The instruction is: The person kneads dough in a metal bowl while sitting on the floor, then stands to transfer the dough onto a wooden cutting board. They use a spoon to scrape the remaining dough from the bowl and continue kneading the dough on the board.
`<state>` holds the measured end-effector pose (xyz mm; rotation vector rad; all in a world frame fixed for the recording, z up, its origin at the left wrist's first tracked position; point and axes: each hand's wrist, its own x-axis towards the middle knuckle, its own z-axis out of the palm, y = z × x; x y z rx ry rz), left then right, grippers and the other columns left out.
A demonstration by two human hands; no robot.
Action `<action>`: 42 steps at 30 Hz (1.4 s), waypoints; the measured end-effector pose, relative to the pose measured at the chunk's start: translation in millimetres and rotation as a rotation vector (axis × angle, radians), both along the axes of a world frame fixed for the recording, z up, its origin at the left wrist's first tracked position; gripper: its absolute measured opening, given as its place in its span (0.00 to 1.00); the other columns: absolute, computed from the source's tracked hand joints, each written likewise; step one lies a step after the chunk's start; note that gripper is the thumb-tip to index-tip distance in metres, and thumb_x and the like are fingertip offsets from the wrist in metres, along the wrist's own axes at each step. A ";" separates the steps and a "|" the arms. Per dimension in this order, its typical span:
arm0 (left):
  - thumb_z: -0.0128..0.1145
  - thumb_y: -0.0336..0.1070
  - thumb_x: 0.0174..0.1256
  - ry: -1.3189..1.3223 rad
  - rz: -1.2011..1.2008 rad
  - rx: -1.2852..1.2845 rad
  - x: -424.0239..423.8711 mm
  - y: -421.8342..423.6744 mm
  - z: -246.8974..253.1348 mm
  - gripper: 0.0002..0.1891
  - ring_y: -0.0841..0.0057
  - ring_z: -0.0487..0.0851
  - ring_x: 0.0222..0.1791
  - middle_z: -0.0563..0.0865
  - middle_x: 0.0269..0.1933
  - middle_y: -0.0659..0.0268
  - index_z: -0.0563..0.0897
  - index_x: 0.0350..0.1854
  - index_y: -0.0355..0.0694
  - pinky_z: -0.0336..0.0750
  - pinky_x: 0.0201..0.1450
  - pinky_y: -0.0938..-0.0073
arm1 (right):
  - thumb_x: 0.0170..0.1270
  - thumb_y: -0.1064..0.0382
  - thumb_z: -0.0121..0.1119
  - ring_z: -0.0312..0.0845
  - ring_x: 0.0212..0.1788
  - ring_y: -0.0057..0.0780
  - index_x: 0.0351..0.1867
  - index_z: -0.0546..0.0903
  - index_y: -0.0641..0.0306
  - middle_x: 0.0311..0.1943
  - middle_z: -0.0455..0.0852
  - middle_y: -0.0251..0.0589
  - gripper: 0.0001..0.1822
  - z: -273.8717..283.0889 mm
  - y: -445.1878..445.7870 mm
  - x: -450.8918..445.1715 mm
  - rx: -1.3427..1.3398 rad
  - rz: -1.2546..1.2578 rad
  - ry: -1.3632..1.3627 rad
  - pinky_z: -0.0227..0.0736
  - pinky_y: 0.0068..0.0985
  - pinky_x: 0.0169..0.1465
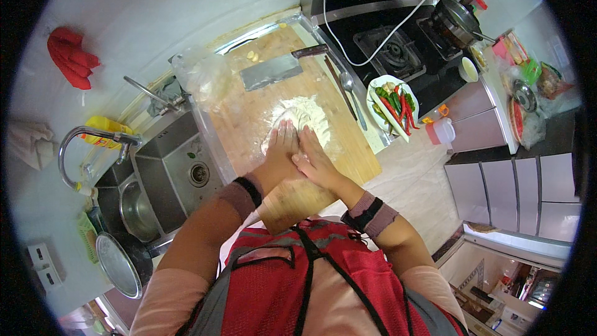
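Both my hands press on floured dough [293, 116] in the middle of a wooden cutting board [238, 149]. My left hand [282, 151] lies flat with floury fingers; my right hand [317, 158] rests against it, fingers pointing away from me. Most of what lies beneath the palms is hidden. White flour [310, 109] spreads around and beyond the fingertips. Farther up the board lies a cleaver [272, 72] with a dark handle, near some peeled garlic cloves [252, 56]. A clear plastic bag [205, 77] sits at the board's upper left.
Chopsticks [340, 87] and a metal spoon [353, 98] lie right of the board, beside a plate of peppers and scallion [394, 105]. Beyond is a gas stove [394, 51] with a pot [454, 21] and a white cable across it. At left are a steel sink [172, 163] and faucet [100, 133].
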<state>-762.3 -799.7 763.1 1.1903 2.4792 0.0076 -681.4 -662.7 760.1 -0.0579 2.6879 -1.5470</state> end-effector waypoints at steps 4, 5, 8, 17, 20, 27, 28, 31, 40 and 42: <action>0.57 0.61 0.59 -0.013 0.033 -0.130 -34.2 14.9 -15.6 0.52 0.46 0.33 0.80 0.39 0.79 0.43 0.48 0.79 0.38 0.36 0.78 0.49 | 0.72 0.40 0.46 0.29 0.79 0.59 0.75 0.48 0.76 0.77 0.39 0.67 0.46 1.7 -4.5 -15.8 0.103 0.066 -0.089 0.32 0.41 0.78; 0.58 0.60 0.59 -0.002 0.035 -0.154 -40.0 15.9 -20.6 0.52 0.47 0.33 0.80 0.39 0.80 0.44 0.48 0.79 0.39 0.36 0.79 0.50 | 0.71 0.38 0.46 0.29 0.79 0.60 0.75 0.48 0.76 0.77 0.38 0.67 0.47 2.7 -6.9 -19.3 0.130 0.072 -0.089 0.32 0.41 0.78; 0.61 0.51 0.60 -0.121 -0.100 0.154 -61.2 0.4 -30.9 0.40 0.47 0.49 0.77 0.56 0.75 0.44 0.64 0.72 0.36 0.48 0.77 0.52 | 0.69 0.35 0.47 0.29 0.79 0.62 0.75 0.48 0.78 0.76 0.38 0.69 0.50 5.5 -12.8 -26.5 0.183 0.070 -0.088 0.32 0.43 0.78; 0.66 0.47 0.56 -0.245 0.376 0.712 -109.4 -15.4 -31.6 0.29 0.54 0.78 0.60 0.82 0.59 0.47 0.80 0.60 0.38 0.71 0.63 0.62 | 0.60 0.34 0.61 0.50 0.75 0.59 0.66 0.65 0.82 0.72 0.57 0.69 0.50 7.7 -25.1 -23.4 0.676 0.202 0.155 0.47 0.47 0.75; 0.68 0.47 0.52 -0.192 0.259 0.587 -105.8 8.0 -31.0 0.27 0.51 0.78 0.59 0.82 0.55 0.46 0.82 0.55 0.41 0.71 0.63 0.62 | 0.64 0.44 0.63 0.70 0.63 0.45 0.58 0.76 0.75 0.62 0.73 0.60 0.34 8.1 -10.1 -28.0 0.161 0.207 0.035 0.67 0.39 0.64; 0.68 0.33 0.49 -0.064 0.111 0.897 -52.5 -20.2 -12.1 0.16 0.52 0.75 0.58 0.80 0.51 0.50 0.79 0.42 0.42 0.67 0.64 0.56 | 0.73 0.51 0.53 0.79 0.47 0.35 0.49 0.82 0.70 0.45 0.84 0.49 0.21 -4.6 11.7 -56.1 -0.353 -0.294 0.028 0.72 0.35 0.51; 0.67 0.33 0.50 -0.151 0.150 0.861 -43.2 -25.7 -8.4 0.18 0.51 0.74 0.60 0.79 0.54 0.50 0.79 0.45 0.41 0.66 0.65 0.55 | 0.72 0.49 0.53 0.74 0.54 0.41 0.53 0.79 0.71 0.52 0.80 0.53 0.23 -4.7 9.6 -55.6 -0.306 -0.202 0.029 0.67 0.37 0.58; 0.66 0.35 0.53 -0.188 0.105 0.877 -13.7 -41.0 0.8 0.27 0.48 0.70 0.64 0.74 0.62 0.47 0.75 0.57 0.38 0.62 0.68 0.50 | 0.69 0.47 0.54 0.58 0.72 0.54 0.66 0.69 0.72 0.68 0.67 0.63 0.33 0.5 -0.4 -41.2 -0.125 0.126 0.051 0.53 0.40 0.73; 0.60 0.55 0.56 0.157 -0.118 0.424 28.0 -61.4 -5.7 0.50 0.45 0.51 0.77 0.57 0.75 0.38 0.57 0.72 0.21 0.41 0.77 0.44 | 0.49 0.29 0.64 0.47 0.75 0.67 0.73 0.51 0.78 0.73 0.52 0.70 0.63 0.0 -14.3 22.4 0.548 0.222 0.316 0.43 0.55 0.75; 0.58 0.58 0.56 0.246 -0.142 0.353 15.7 -50.5 -11.6 0.51 0.47 0.50 0.78 0.56 0.75 0.38 0.56 0.72 0.21 0.41 0.78 0.45 | 0.48 0.29 0.65 0.47 0.75 0.67 0.73 0.52 0.78 0.73 0.52 0.71 0.64 -7.6 -10.6 8.3 0.506 0.147 0.403 0.43 0.55 0.75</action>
